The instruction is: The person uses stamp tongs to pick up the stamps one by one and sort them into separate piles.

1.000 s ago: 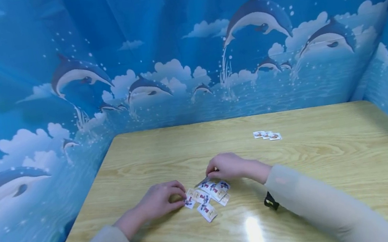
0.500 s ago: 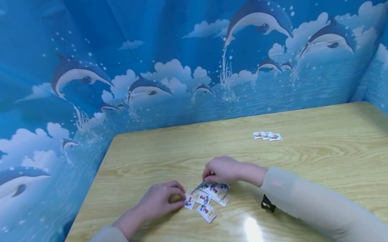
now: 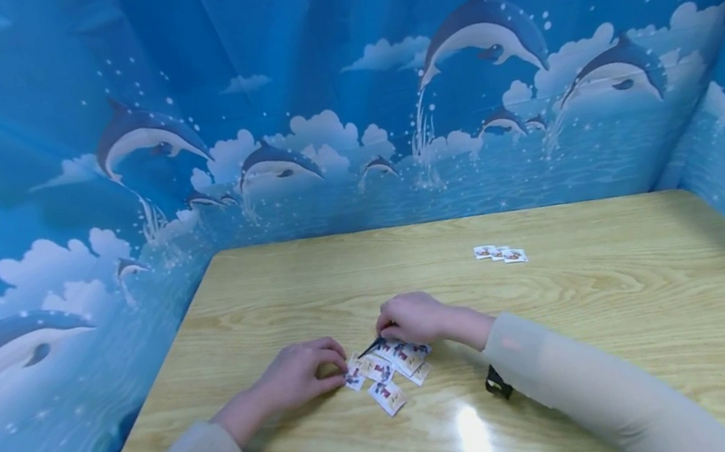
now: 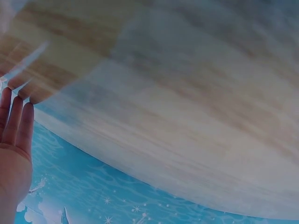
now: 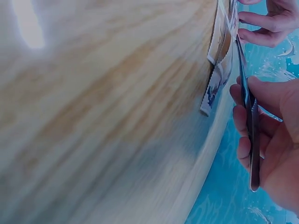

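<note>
Dolphin backdrop (image 3: 338, 65) fills the upper frame, table (image 3: 589, 286) below. At lower centre, right hand (image 3: 418, 315) pinching, left hand (image 3: 306, 369) loose-fingered, tips at the left edge of a packet pile (image 3: 402, 359). Right of centre, three packets (image 3: 499, 253) overlap in a row; smallest, the tweezers (image 5: 252, 135) (slim, dark) clamped in the right fingers, tip at the pile.

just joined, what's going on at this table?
A person's right hand holds tweezers, tip at a loose pile of packets. The left hand is at the pile's left edge; unclear whether it pinches a packet. Three more packets lie overlapping farther back on the table, to the right.
</note>
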`<action>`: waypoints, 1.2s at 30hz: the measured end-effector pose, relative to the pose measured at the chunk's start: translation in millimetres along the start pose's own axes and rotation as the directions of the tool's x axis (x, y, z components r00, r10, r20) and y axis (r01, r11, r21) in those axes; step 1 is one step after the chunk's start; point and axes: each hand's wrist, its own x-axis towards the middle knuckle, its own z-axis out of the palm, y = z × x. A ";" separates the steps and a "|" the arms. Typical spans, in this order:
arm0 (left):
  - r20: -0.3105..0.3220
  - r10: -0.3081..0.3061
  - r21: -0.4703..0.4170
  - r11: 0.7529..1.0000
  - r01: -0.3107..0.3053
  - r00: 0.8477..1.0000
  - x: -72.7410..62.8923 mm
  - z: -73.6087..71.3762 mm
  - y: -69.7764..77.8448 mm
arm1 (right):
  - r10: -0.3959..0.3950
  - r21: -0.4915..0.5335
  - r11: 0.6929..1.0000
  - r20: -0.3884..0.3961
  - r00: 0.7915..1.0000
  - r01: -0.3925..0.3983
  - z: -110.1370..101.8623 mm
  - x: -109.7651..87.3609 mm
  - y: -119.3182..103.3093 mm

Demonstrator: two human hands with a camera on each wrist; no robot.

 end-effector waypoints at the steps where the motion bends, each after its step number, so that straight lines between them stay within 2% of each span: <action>1: 0.001 -0.002 0.000 1.000 0.002 1.000 0.0 -0.2 0.1 | -0.001 -0.005 1.000 -0.005 1.000 0.001 0.3 0.5 0.3; 10: 0.005 0.002 -0.011 1.000 -0.002 1.000 -0.6 -0.5 -1.0 | -0.010 -0.038 0.999 -0.020 1.000 0.009 2.5 8.2 0.9; 20: -0.022 0.024 -0.002 1.000 -0.025 0.999 -1.1 0.4 -2.3 | -0.025 -0.040 0.999 -0.016 1.000 0.024 0.8 16.2 -3.6; 24: -0.028 0.037 0.001 0.999 -0.037 0.999 -1.3 1.2 -1.9 | -0.017 -0.034 0.999 0.002 1.000 0.017 0.4 15.5 -3.0; 30: -0.012 0.001 -0.002 1.000 -0.001 1.000 -1.1 0.7 -0.4 | 0.000 -0.013 1.000 0.053 0.999 0.001 -3.2 9.8 -1.1; 36: -0.020 0.014 -0.002 1.000 -0.014 1.000 -0.4 0.5 -0.2 | 0.017 0.014 1.000 0.073 0.997 -0.018 -5.4 5.1 1.3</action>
